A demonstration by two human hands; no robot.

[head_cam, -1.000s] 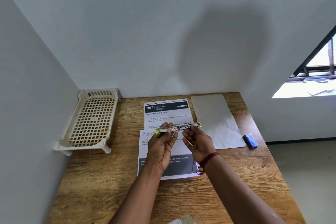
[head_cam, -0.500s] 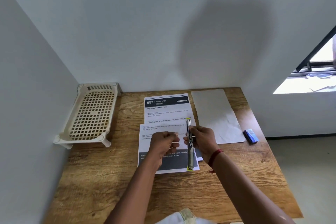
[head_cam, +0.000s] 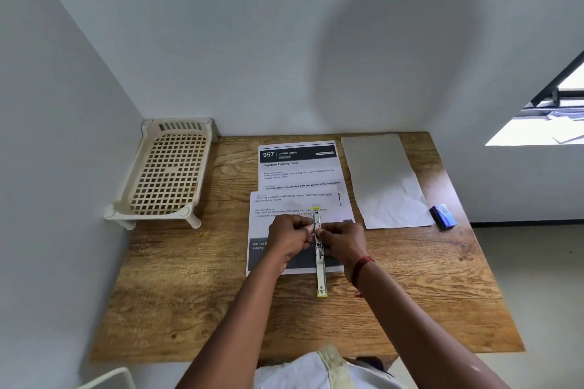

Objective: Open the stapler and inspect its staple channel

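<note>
Both hands' grip on long silver yellow-tipped stapler (head_cam: 319, 257)

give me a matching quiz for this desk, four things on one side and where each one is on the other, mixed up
Things:
1. stapler
2. lattice rack
3. blue box
4. blank sheet

Places:
A. far left corner of the table, by the wall
B. pinched between the left hand and the right hand
C. right edge of the table
D. just right of the printed sheets

Pairs: 1-B, 2-A, 3-C, 4-D
</note>
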